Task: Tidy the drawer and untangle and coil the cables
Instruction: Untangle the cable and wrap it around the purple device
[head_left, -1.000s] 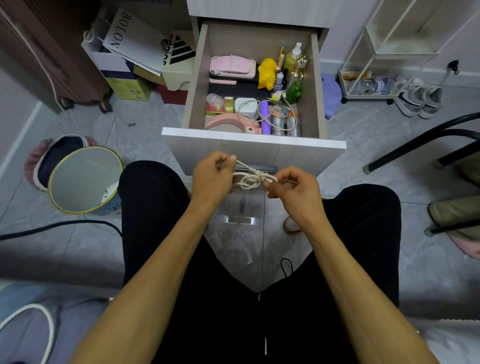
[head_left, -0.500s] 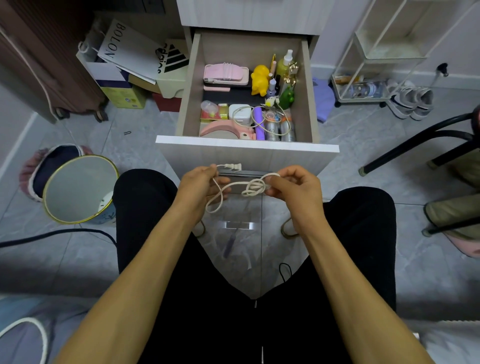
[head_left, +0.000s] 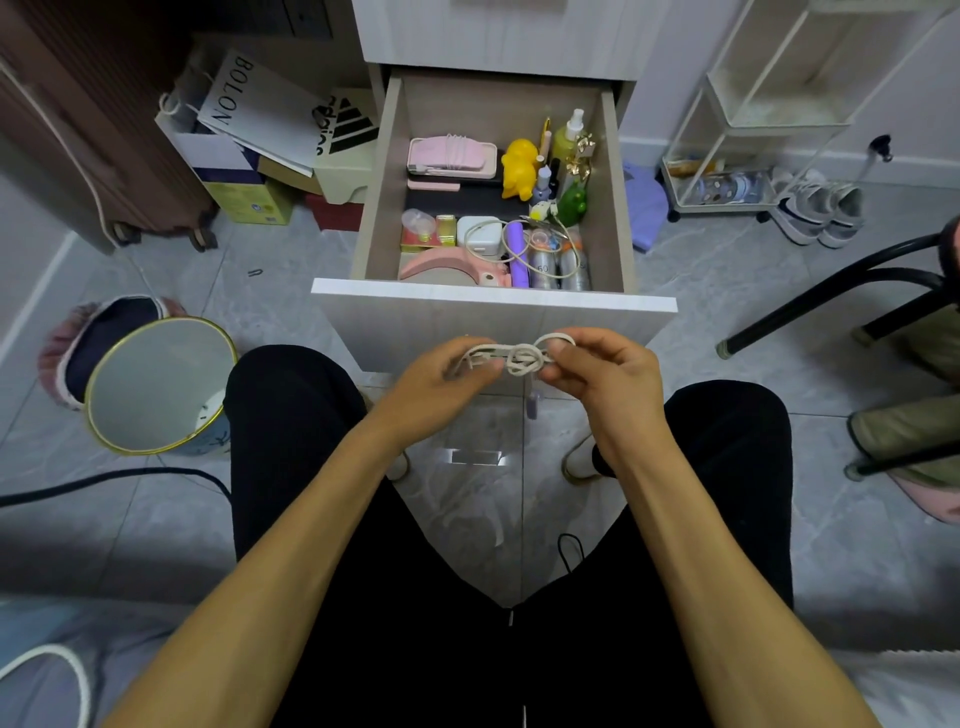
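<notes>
While I sit over a grey marbled tile floor (head_left: 701, 322) with my black-trousered knees spread, my left hand (head_left: 441, 371) and right hand (head_left: 605, 371) meet just in front of the open drawer (head_left: 493, 299), and both pinch the same white cable (head_left: 519, 357), which is bunched into a small knotted bundle between my fingertips; a loop of it rises over my right thumb. Beyond my fingers the drawer stands pulled out from a pale cabinet, its front panel just past my knuckles. Inside, nearest me, lie a pink curved case (head_left: 447, 266), a white charger block (head_left: 480, 234) with another pale cable (head_left: 545, 254) looped across a purple tube (head_left: 518, 254) and some clear bottles; farther back sit a pink pouch (head_left: 451, 156), a yellow toy (head_left: 518, 167) and a spray bottle (head_left: 569, 137). The small items by the right wall of the drawer are too crowded for me to tell apart. Off to the left of my left hand a gold-rimmed bin (head_left: 156, 384) stands on the floor, with paper bags and boxes (head_left: 260, 135) beyond it beside a dark suitcase. To the right of my right hand are a black chair leg (head_left: 826, 293), a white wire rack (head_left: 753, 119) and a pair of sneakers (head_left: 821, 213) along the wall. A black cord (head_left: 114, 475) crosses the floor beside my left knee.
</notes>
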